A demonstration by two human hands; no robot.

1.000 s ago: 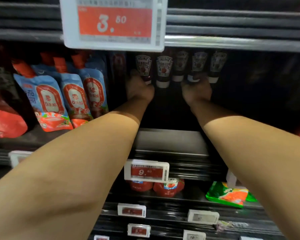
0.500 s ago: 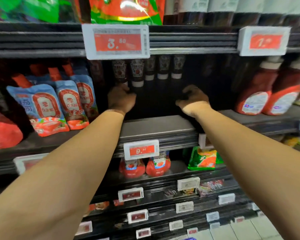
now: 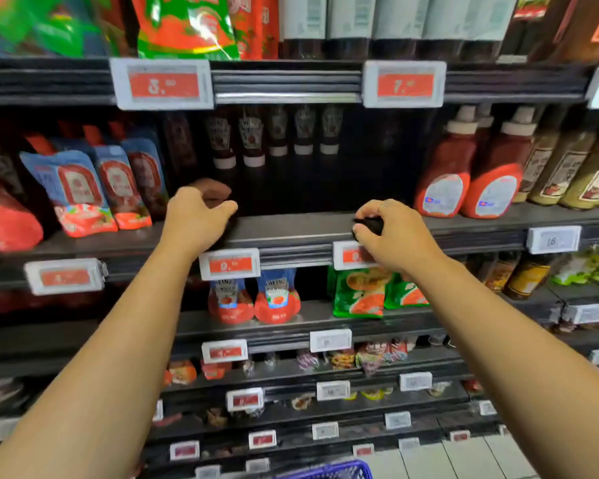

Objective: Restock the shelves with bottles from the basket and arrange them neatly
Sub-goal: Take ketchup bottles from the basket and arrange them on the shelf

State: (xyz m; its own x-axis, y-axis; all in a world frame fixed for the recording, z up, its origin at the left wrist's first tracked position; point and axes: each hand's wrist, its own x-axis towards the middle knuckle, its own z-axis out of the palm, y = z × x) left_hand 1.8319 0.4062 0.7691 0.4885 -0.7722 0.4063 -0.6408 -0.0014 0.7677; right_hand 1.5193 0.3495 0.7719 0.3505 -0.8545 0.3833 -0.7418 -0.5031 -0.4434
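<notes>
A row of several dark Heinz bottles [image 3: 252,140] with white caps stands deep at the back of the middle shelf [image 3: 291,228]. My left hand [image 3: 198,216] hovers over the shelf's front edge, below and in front of the leftmost bottles, fingers loosely curled and holding nothing. My right hand [image 3: 393,233] is at the shelf lip further right, thumb and fingers apart with only dark shelf between them. Both hands are well clear of the bottles. The rim of a blue basket [image 3: 329,471] shows at the bottom edge.
Blue and red sauce pouches [image 3: 80,191] stand left of the bottles. Big red ketchup bottles [image 3: 443,174] stand to the right. Price tags [image 3: 229,264] line the shelf edges. Lower shelves carry Heinz pouches [image 3: 277,299] and green packs [image 3: 360,295].
Both hands have drawn back from the Heinz bottles at the back of the shelf to its front edge. The view has backed away and now shows more shelves.
</notes>
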